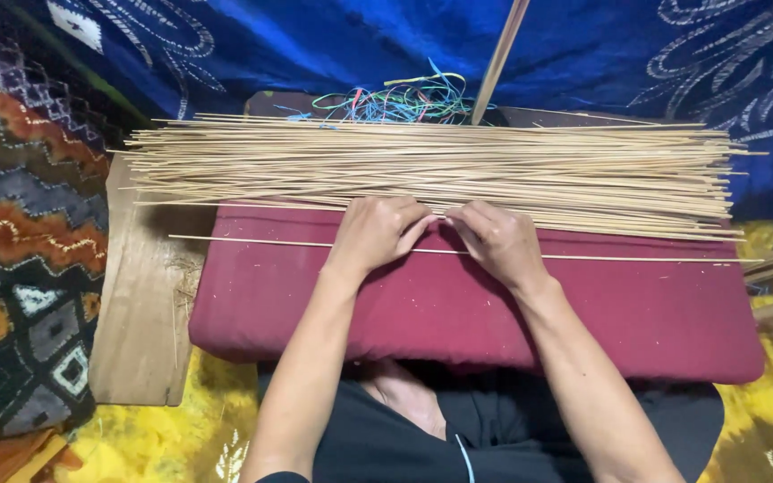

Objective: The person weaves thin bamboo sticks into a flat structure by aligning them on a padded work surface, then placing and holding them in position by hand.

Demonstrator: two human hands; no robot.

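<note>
Your left hand [376, 231] and right hand [496, 238] rest knuckles-up, side by side, on the maroon cushion [458, 309] across your lap, their fingertips nearly meeting at the middle. Both are curled, fingers closed down at the near edge of the pile of thin sticks [431, 170]; whether they pinch one stick from the pile or only press on it, you cannot tell from here, as the fingertips are tucked under.

A single thin stick [252, 241] lies apart from the pile, running left to right across the cushion and passing beneath both your hands, its ends reaching past the cushion's left edge and almost to its right edge.

The pile stretches wide, left to right, along the far side of the cushion. Just beyond it lies a tangle of coloured strings [400, 100], blue, green and red. A thicker wooden rod [499, 58] slants up from there to the far edge of view.

To the left of the cushion a wooden board [140, 331] pokes out, resting on a patterned rug [24, 241]. Blue cloth [315, 45] covers the far side, and yellow cloth [163, 438] shows near you.
</note>
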